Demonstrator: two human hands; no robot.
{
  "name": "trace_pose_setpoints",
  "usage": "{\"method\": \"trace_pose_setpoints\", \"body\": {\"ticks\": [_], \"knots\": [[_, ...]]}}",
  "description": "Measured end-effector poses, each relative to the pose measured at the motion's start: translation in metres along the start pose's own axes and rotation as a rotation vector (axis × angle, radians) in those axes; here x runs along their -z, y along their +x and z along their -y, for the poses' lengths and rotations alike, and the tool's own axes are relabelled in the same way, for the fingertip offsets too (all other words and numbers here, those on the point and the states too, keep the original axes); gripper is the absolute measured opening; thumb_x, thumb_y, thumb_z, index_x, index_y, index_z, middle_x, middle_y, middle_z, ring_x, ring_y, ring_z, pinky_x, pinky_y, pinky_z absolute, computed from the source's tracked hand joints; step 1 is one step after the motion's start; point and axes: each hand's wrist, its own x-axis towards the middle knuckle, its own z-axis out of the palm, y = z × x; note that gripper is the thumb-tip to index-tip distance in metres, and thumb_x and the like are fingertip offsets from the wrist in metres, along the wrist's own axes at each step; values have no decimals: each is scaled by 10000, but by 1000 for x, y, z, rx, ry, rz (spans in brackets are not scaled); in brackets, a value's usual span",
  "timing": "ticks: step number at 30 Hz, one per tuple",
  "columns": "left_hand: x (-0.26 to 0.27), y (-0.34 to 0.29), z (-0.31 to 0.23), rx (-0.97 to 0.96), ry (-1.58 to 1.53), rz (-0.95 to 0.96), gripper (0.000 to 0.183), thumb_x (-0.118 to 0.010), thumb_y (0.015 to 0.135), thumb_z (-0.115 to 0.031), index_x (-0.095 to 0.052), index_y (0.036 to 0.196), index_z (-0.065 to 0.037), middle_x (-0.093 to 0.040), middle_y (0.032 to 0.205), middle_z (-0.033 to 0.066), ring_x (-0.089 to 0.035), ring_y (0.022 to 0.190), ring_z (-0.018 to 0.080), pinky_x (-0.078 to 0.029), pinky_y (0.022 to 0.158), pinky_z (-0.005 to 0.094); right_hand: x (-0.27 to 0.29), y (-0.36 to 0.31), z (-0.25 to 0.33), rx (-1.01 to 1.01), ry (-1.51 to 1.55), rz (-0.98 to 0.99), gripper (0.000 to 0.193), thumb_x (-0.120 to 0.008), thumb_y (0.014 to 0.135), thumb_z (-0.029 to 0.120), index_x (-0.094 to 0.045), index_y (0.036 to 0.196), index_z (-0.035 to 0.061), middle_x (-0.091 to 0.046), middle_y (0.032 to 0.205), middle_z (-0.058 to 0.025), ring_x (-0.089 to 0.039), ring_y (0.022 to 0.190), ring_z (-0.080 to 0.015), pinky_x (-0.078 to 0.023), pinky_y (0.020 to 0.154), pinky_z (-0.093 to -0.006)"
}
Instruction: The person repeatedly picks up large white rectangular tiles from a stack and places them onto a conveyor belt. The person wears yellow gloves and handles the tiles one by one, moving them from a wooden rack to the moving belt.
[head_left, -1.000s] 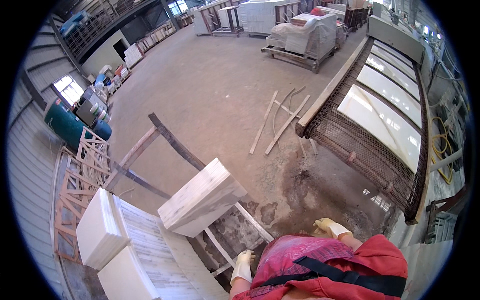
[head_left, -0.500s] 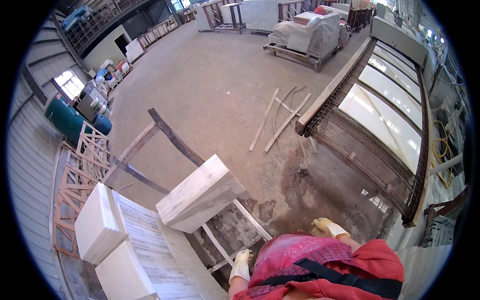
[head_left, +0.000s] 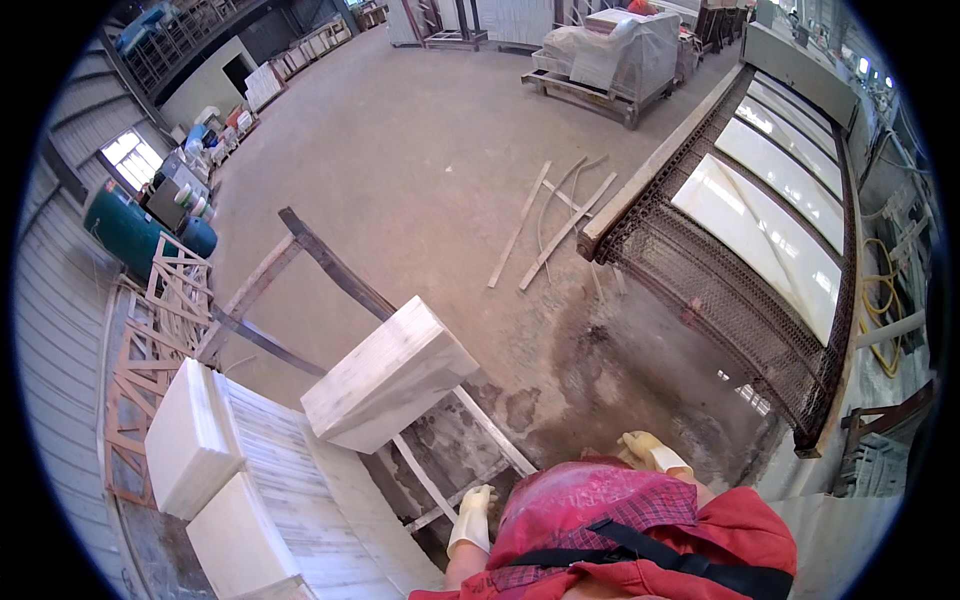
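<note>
Standing packed edge to edge at lower left, the row of white slabs [head_left: 300,480] already looks well filled, as I judge it. Just beside it, a smaller bundle of marble pieces [head_left: 385,375] sits on the pale rails [head_left: 494,430], which remain bare at their near end, so room appears left there. The gloved left hand [head_left: 474,502] hangs near those rails, fingers curled; the gloved right hand [head_left: 648,451] hangs over wet floor [head_left: 590,400]. Neither visibly holds anything; how tightly the fingers close, I cannot tell. Far right, several glossy slabs [head_left: 762,245] lie unstacked on the chain conveyor [head_left: 690,275].
</note>
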Motion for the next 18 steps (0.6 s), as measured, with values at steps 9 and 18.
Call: {"method": "trace_pose_setpoints", "body": {"ticks": [9, 18], "knots": [[-53, 11, -13, -15, -10, 24, 304, -543, 966, -300, -687, 1127, -86, -721, 876, 95, -608, 647, 172, -483, 580, 306, 60, 18, -22, -71, 33, -63, 374, -409, 1061, 331, -614, 1252, 83, -740, 941, -152, -676, 755, -215, -549, 704, -355], [-87, 36, 3, -234, -14, -199, 348, -542, 923, -347, -736, 1091, -113, -753, 920, 77, -687, 891, 199, -509, 825, 325, 85, 20, -6, -102, -48, -25, 397, -393, 1066, 354, -609, 1260, 84, -739, 934, -128, -652, 711, -189, -542, 669, -335]]}}
